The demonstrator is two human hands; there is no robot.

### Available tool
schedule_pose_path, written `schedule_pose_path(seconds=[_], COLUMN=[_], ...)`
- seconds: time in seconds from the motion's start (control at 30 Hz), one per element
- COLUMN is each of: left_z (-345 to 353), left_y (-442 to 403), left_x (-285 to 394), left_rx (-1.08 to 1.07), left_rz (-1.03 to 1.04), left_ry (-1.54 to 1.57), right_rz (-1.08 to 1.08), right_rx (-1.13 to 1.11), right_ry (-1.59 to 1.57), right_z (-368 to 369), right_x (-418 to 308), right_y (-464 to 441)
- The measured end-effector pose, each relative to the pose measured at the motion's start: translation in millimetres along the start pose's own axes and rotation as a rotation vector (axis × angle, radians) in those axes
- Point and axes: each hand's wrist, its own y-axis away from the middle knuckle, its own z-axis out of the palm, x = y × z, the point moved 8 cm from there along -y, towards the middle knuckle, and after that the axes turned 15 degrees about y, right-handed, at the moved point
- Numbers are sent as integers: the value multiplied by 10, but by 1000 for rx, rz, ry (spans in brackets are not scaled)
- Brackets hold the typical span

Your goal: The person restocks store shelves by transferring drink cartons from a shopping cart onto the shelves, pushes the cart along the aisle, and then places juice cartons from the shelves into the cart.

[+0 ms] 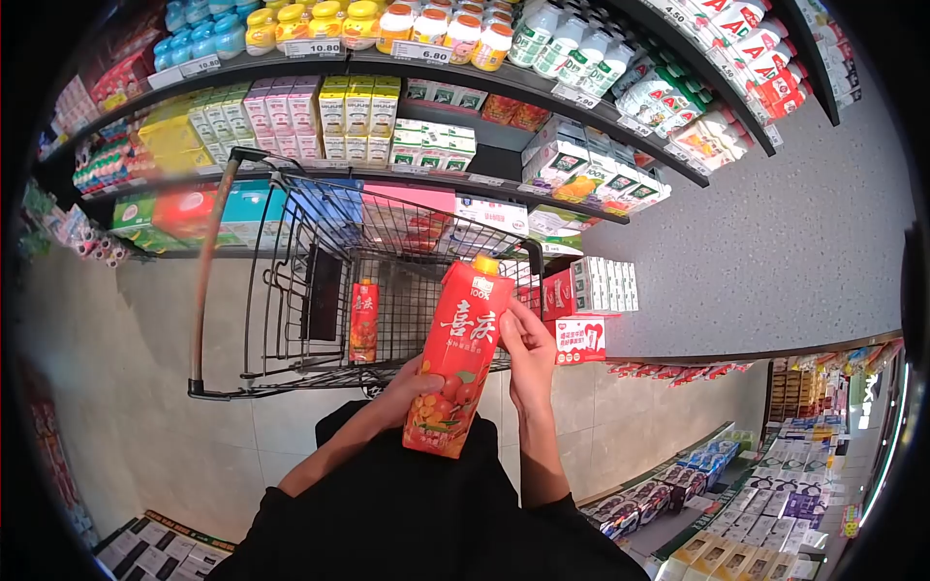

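A red juice carton with a yellow cap and pictures of fruit is held upright, slightly tilted, in front of my body. My left hand grips its lower left side, the thumb lying over the front. Around the upper right edge, my right hand holds the carton with its fingers and thumb drawn together. Behind it stands a black wire shopping cart. Inside the cart is a second, similar red carton, standing against the wire mesh.
Shelves of bottled and boxed drinks with price tags run along the far side. Stacked boxes stand on the floor just right of the cart. The cart handle is at left. Low product displays lie at lower right.
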Motion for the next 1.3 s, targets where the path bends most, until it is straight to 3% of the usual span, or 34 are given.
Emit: schedule_pose_path(seconds=[0.23, 0.3, 0.6, 0.77, 0.93, 1.13, 1.23, 1.3], left_z=[-43, -40, 143, 140, 16, 28, 82, 55], left_y=[-2, -4, -14, -4, -19, -17, -5, -14], left_x=[-129, -97, -74, -30, -25, 85, 161, 187], left_rx=[-40, -17, -109, -82, -32, 150, 264, 308], left_rz=[-51, -20, 1, 35, 101, 181, 117, 7], left_ry=[109, 13, 90, 31, -36, -362, -950, -1018], right_rz=[44, 60, -23, 209, 109, 228, 338, 434], right_rx=[-28, -34, -131, -206, -271, -290, -244, -173], right_ry=[-1, 0, -48, -31, -41, -23, -52, -123], right_z=[-31, -37, -31, -52, 142, 153, 175, 176], right_x=[76, 96, -20, 283, 132, 380, 553, 694], right_y=[124, 131, 213, 273, 383, 402, 344, 287])
